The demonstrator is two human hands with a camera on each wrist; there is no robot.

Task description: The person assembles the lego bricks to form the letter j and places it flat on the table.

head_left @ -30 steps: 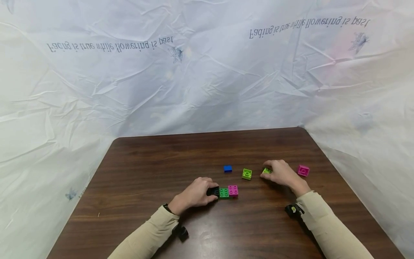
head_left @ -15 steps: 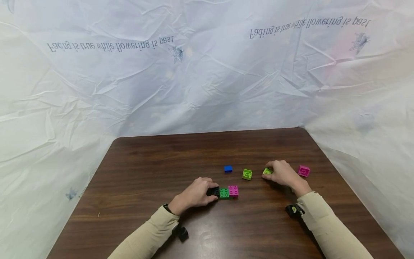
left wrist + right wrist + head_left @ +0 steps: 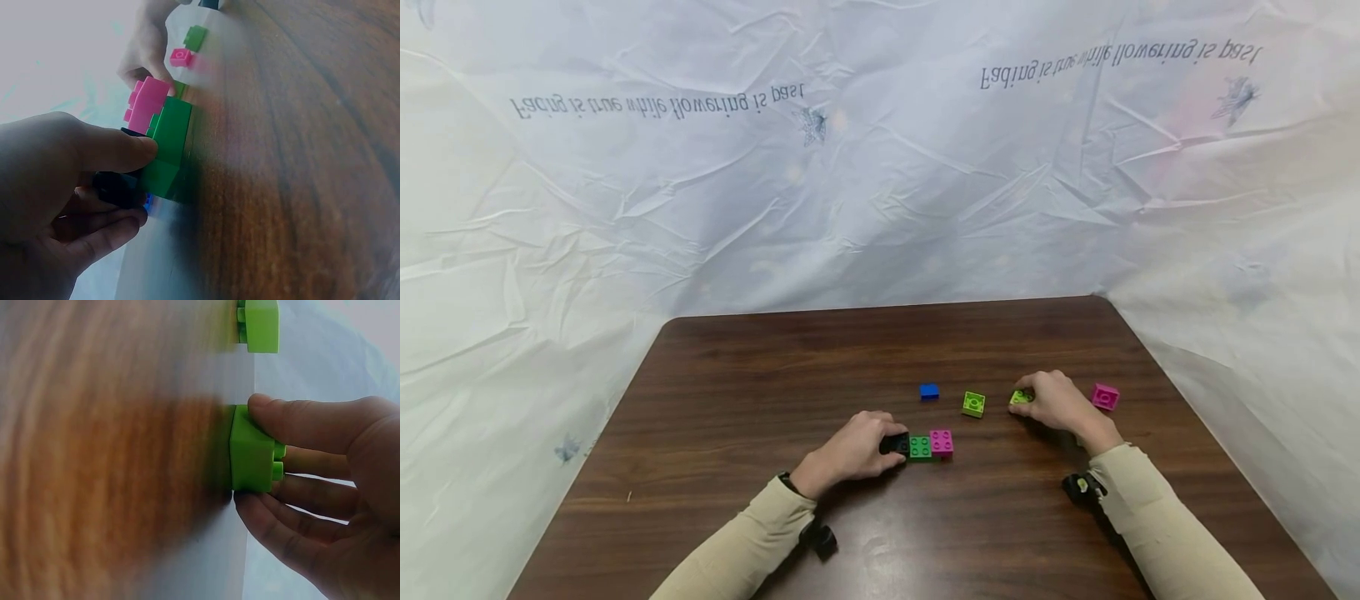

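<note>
My left hand (image 3: 857, 446) pinches a black toy building brick (image 3: 899, 443) between thumb and fingers. That brick sits on one end of a longer green brick (image 3: 172, 140), and a pink brick (image 3: 941, 442) is stacked on its other end. In the left wrist view the thumb tip reaches the green brick's side. To the right, my right hand (image 3: 1056, 402) pinches a lime green brick (image 3: 253, 453) by two opposite sides, its studs facing up and its base at the tabletop.
A second lime brick (image 3: 973, 404) lies upside down between the hands. Left of it is a small blue brick (image 3: 928, 392). Beyond my right hand lies an upside-down pink brick (image 3: 1105, 396). White printed sheeting (image 3: 880, 167) hangs around the brown wooden table (image 3: 760, 367).
</note>
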